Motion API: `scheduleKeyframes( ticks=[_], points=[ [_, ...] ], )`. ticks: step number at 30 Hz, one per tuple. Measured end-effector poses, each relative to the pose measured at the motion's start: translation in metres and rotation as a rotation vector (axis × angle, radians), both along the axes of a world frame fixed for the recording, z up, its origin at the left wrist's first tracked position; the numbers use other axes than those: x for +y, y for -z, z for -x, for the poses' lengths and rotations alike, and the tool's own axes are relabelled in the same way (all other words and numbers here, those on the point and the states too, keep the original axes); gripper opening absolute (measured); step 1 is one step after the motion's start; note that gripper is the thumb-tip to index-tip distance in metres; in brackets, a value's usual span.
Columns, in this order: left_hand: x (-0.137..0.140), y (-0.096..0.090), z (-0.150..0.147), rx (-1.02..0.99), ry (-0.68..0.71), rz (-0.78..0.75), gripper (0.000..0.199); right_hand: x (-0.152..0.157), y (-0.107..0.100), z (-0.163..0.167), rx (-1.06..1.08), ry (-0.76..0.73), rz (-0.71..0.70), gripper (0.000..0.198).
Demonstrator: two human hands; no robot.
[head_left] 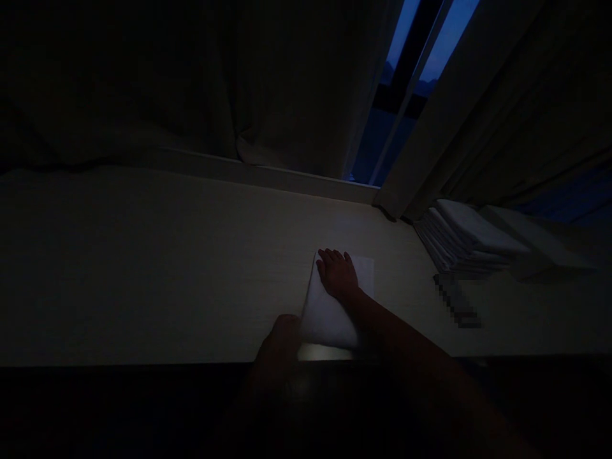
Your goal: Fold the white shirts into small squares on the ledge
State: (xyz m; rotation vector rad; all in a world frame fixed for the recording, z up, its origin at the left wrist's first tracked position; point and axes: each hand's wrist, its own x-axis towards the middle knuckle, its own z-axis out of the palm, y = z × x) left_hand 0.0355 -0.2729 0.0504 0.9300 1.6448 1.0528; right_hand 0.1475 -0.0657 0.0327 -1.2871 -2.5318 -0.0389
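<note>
A folded white cloth, perhaps a towel (325,322), lies on the pale ledge (191,268) near its front edge. Flat on the cloth's far part rests my right hand (338,273), palm down with the fingers stretched out; my right forearm crosses over the cloth's right side. My left hand (285,328) is at the cloth's near left corner, touching or very close to it. Its fingers are lost in the dark, so whether they grip the corner cannot be made out.
A stack of several folded white cloths (471,233) stands on the right, beside a pale box-like block (535,236). In front of the stack lies a pixelated item (459,303). Dark curtains (296,89) hang behind the ledge, parted at a window (406,83). The room is dim.
</note>
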Motion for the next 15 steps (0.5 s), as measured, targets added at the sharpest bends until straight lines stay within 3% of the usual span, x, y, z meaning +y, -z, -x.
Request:
scheduleKeyframes(
  ticks=[8, 15],
  points=[
    [0.011, -0.001, -0.003, 0.029, 0.075, 0.001, 0.028, -0.002, -0.008, -0.001, -0.032, -0.025, 0.064, 0.047],
    [0.014, -0.004, -0.004, 0.185, 0.034, 0.047, 0.015, -0.003, -0.011, -0.002, -0.046, -0.045, 0.074, 0.046]
  ],
)
